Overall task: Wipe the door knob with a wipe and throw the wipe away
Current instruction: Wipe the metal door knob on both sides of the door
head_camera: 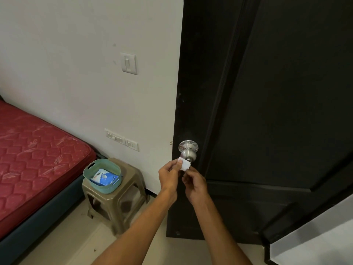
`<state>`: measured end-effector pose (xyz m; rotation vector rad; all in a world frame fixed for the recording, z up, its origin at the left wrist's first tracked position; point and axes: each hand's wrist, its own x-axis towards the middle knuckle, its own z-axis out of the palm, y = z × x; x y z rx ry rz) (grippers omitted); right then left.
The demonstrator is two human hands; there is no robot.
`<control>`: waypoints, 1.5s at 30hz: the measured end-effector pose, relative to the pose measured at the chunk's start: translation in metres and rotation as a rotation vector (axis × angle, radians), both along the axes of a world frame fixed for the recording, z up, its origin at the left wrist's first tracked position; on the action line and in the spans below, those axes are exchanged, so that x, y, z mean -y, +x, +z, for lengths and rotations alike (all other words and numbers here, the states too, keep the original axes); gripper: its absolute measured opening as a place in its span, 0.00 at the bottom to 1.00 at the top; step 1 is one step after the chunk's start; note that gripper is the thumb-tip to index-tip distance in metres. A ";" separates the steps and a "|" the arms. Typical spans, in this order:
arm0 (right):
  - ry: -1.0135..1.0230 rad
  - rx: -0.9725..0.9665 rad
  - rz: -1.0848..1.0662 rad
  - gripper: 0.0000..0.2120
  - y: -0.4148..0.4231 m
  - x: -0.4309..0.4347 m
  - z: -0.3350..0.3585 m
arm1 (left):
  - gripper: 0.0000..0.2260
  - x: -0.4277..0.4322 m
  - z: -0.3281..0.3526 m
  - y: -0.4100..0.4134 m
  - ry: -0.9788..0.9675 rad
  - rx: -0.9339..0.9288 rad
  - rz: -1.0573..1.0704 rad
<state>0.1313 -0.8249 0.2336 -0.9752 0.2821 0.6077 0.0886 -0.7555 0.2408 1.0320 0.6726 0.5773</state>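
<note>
Wipe [184, 165] pinched by left hand [169, 175] and right hand [194, 185] hides door knob [188, 153] lower front

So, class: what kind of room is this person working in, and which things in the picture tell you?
Most likely a bedroom in a home. A red quilted mattress lies along the white wall, a dark door with a metal knob stands beside it, and a plastic stool holds a small basket.
</note>
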 end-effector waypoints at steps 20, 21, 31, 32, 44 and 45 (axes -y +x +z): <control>-0.201 0.182 -0.206 0.12 0.019 0.036 0.032 | 0.09 -0.023 0.032 0.024 1.085 -0.175 -0.012; -0.226 0.270 -0.221 0.12 0.020 0.035 0.036 | 0.09 -0.022 0.036 0.026 1.171 -0.163 -0.069; -0.617 1.276 0.201 0.17 0.042 0.021 0.064 | 0.10 -0.027 0.055 0.023 1.068 0.032 -0.337; -0.651 1.266 0.201 0.16 0.045 0.021 0.060 | 0.12 -0.026 0.051 0.020 0.983 0.057 -0.254; 0.235 0.014 0.012 0.10 0.025 0.014 0.015 | 0.14 -0.030 0.010 -0.010 0.737 -0.068 0.095; 0.272 -0.041 -0.021 0.09 0.020 0.012 0.013 | 0.14 -0.029 0.008 -0.010 0.729 -0.067 0.074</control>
